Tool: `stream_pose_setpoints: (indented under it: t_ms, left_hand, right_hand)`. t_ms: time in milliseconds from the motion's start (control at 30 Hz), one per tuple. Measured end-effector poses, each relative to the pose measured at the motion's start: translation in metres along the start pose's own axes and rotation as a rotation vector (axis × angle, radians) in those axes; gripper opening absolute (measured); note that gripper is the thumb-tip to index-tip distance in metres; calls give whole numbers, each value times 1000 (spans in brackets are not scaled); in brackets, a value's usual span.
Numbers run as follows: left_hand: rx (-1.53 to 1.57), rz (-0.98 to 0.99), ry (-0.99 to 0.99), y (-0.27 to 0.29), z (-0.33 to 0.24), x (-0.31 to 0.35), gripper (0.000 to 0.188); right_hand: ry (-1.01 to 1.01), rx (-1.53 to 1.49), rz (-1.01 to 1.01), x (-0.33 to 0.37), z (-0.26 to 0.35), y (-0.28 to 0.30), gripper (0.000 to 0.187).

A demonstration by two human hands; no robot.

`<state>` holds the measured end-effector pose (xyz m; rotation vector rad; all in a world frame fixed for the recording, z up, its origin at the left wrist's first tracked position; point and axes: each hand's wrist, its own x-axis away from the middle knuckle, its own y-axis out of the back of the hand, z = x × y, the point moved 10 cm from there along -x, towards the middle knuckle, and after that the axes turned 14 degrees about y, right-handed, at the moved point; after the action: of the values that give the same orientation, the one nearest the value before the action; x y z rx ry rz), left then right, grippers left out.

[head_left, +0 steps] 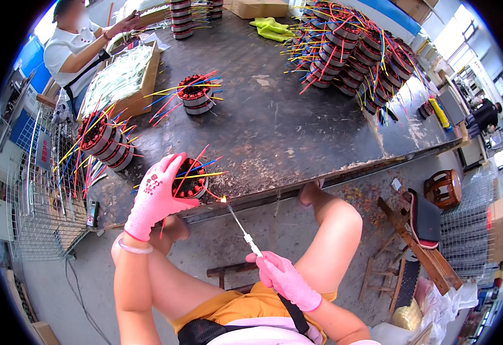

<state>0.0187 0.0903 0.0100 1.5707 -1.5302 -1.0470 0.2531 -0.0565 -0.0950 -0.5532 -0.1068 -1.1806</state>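
Observation:
My left hand (156, 188), in a pink glove, wraps round a motor stator (190, 187) at the table's near edge. Red, yellow and blue wires stick out of the stator's red-and-black top. Below and to the right, my right hand (289, 280), gloved in pink too, is closed on a slim white-handled tool (249, 239) with a thin metal shaft. Its tip points up-left at a small orange flame or glow (224, 199), by the end of a red lead coming from the stator. Whether tip and lead touch, I cannot tell.
Stacked stators (106, 141) stand left of my left hand, another stator (196, 95) farther back. Many more stators (343, 49) are piled at the far right near a green cloth (271, 29). A person (70, 49) works behind a box of white strips (119, 77). A wire rack (41, 190) stands left.

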Motion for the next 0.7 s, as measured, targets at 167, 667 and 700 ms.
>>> stream_pose_setpoints:
  t_ms: [167, 667, 700]
  left_hand:
    - [5, 7, 23, -3, 6, 0, 99]
    - [0, -1, -1, -2, 1, 0, 97]
    - [-4, -8, -10, -1, 0, 0, 97]
  right_hand:
    - [-15, 39, -5, 2, 6, 0, 30]
    - [-11, 83, 10, 0, 4, 1, 30]
    - [-10, 78, 9, 0, 3, 0, 30]
